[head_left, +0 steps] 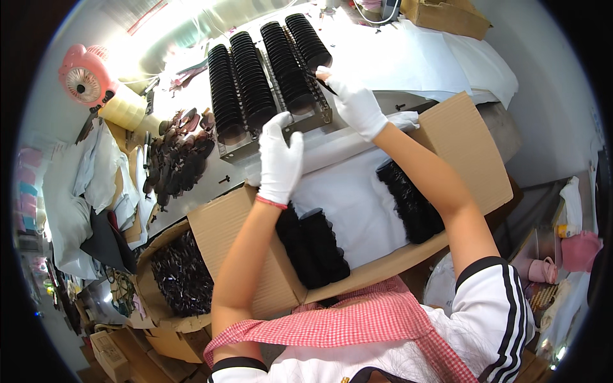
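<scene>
Both my hands wear white gloves. My right hand (357, 105) is raised at the right front corner of a metal rack (274, 133), with a thin dark lens (328, 85) pinched between thumb and fingers, seen edge-on. Several rows of dark round lenses (239, 83) stand upright in the rack. My left hand (280, 159) is at the rack's front edge, thumb and fingers apart, with nothing visible in it. Below my hands lies an open cardboard box (246, 255) lined with a white sheet (348, 204). Inside are black lens rows at the left (322, 246) and right (415, 204).
A heap of loose dark lenses (182, 153) lies left of the rack. Another carton of dark pieces (182, 274) stands at lower left. A pink fan (83, 73) and yellow tape rolls (128, 107) are at the far left. White sheets (440, 64) cover the table's right side.
</scene>
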A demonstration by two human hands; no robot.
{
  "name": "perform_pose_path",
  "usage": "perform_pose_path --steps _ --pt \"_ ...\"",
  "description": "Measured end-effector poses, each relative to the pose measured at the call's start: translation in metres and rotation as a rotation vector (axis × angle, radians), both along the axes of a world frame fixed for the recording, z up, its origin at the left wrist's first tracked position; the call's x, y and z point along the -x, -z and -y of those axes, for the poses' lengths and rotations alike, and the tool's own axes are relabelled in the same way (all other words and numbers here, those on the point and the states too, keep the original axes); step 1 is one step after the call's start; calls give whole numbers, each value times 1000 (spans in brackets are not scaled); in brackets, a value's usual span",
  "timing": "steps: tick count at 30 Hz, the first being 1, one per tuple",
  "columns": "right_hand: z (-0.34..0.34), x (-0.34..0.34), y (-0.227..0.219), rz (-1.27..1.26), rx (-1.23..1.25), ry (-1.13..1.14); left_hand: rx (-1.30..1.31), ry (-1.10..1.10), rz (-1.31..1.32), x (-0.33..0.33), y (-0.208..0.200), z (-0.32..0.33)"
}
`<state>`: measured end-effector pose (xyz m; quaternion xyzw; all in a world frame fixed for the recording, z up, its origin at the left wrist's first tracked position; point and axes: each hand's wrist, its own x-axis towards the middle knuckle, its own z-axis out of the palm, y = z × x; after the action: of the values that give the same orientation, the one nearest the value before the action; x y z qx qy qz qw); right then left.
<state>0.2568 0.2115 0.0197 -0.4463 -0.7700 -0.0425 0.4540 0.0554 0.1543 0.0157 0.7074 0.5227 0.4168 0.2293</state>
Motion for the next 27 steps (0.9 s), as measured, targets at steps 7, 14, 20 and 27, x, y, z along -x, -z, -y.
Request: perform_pose_path --steps 7,14,20,27 --pt "65 11 -44 210 108 -323 925 352 1699 -42 -32 17" --pt "-61 -41 -27 -265 524 -8 641 93 981 -42 -17 -1" --pt "-116 -41 -29 -227 878 -387 114 -57 -51 -46 22 -29" --pt "-101 -20 5 -186 511 -368 329 5 169 -39 23 -34"
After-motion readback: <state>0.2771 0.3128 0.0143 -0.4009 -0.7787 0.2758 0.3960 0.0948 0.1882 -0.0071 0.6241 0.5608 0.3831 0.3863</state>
